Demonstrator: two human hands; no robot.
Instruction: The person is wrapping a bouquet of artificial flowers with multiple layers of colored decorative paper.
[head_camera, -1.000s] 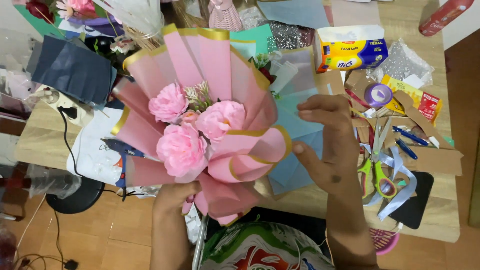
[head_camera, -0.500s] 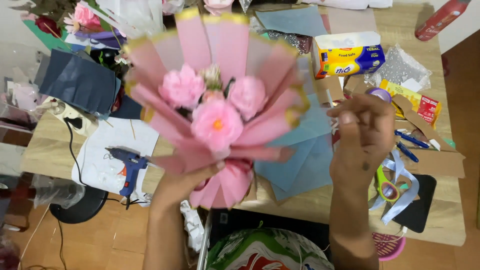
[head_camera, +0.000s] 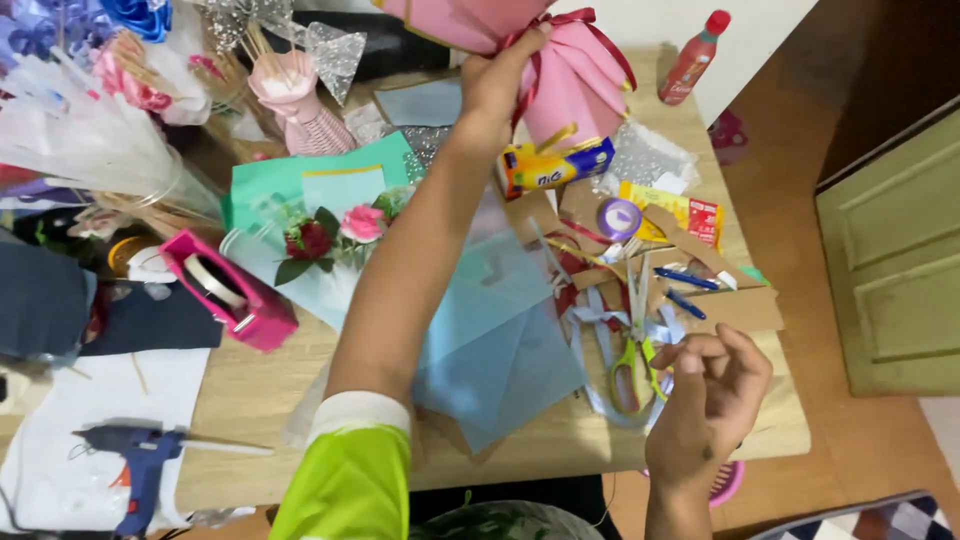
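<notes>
Wooden table (head_camera: 260, 390) fills most of the view, crowded with craft things; a green door (head_camera: 895, 260) and brown floor lie to the right. The left hand (head_camera: 500, 85) is raised at the top of the view, fingers closed around the neck of a pink bouquet (head_camera: 560, 60), where a dark red ribbon (head_camera: 590, 25) circles the wrap. The bouquet is held up above the table's far edge, its top cut off by the frame. The right hand (head_camera: 715, 385) hovers low over the table's right end, fingers loosely curled and a little apart, holding nothing that shows. Just left of it lie green scissors (head_camera: 630, 365) on pale blue ribbon (head_camera: 590, 325). Blue paper (head_camera: 500, 350) sheets lie under the left forearm. Farther left sit a pink tape dispenser (head_camera: 235, 295), a small rose sprig (head_camera: 330, 240) and a blue glue gun (head_camera: 140, 465). A purple tape roll (head_camera: 619, 218) and a yellow box (head_camera: 555, 165) sit near the bouquet, a red bottle (head_camera: 690, 60) at the far corner.
</notes>
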